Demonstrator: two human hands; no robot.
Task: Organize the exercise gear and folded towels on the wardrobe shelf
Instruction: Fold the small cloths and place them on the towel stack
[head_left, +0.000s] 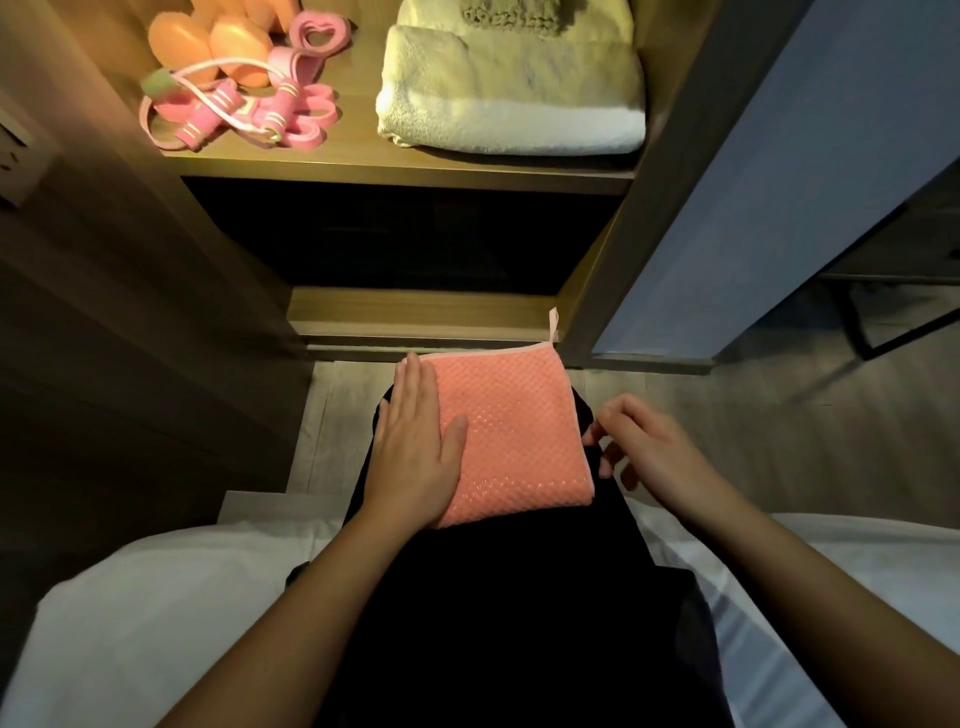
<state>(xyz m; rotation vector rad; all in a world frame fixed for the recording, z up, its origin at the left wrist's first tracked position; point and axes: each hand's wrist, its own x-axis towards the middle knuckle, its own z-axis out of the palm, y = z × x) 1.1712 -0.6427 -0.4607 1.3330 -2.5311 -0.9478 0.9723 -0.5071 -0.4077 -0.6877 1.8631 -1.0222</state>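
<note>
From the head view, I judged the step in hand to be folding: the pink waffle towel (511, 434) lay folded square on my lap, below and well apart from the wardrobe shelf (405, 169). My left hand (415, 447) lay flat and open on the towel's left side, pressing it down, grasping nothing. My right hand (641, 449) sat at the right edge with fingers curled; I could not tell whether they pinched the hem or only touched it. Next, I reckoned, the towel needed lifting with both hands, kept flat, up to the shelf. The shelf held a pink skipping rope (228, 111) tangled with pink resistance bands (311, 111) and orange dumbbells (208, 44) on its left, and a cream folded towel stack (511, 91) on its right.
</note>
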